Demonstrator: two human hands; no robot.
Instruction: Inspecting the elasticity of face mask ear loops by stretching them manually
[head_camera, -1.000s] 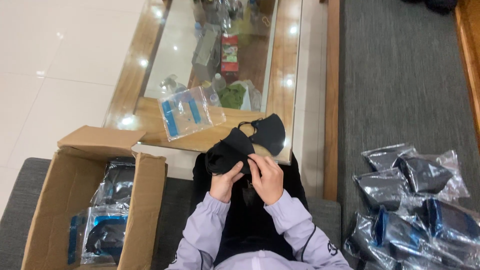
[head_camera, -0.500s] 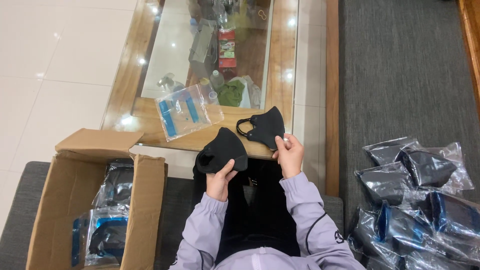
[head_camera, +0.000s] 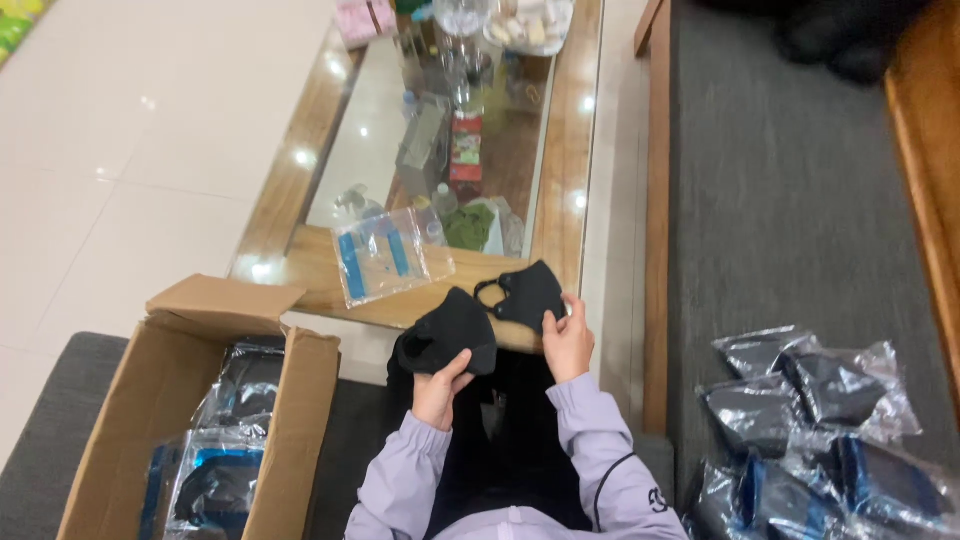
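Hands drawn further apart since half a second ago, the left hand pinches one black fabric face mask while the right hand grips a second black mask, each separated above the wooden glass-topped coffee table edge, near its clear blue-striped plastic sleeve.

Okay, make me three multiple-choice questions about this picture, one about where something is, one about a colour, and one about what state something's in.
1. Where does the clear packet with blue stripes lie?
A on the wooden table edge
B in the box
C on the sofa

2. What colour are the two masks in hand?
A white
B black
C blue

3. How is the cardboard box?
A taped shut
B flattened
C open, with packets inside

Answers: 1 A, it rests on the table rim. 2 B, the left hand and right hand each hold a black mask. 3 C, flaps up, packets visible.
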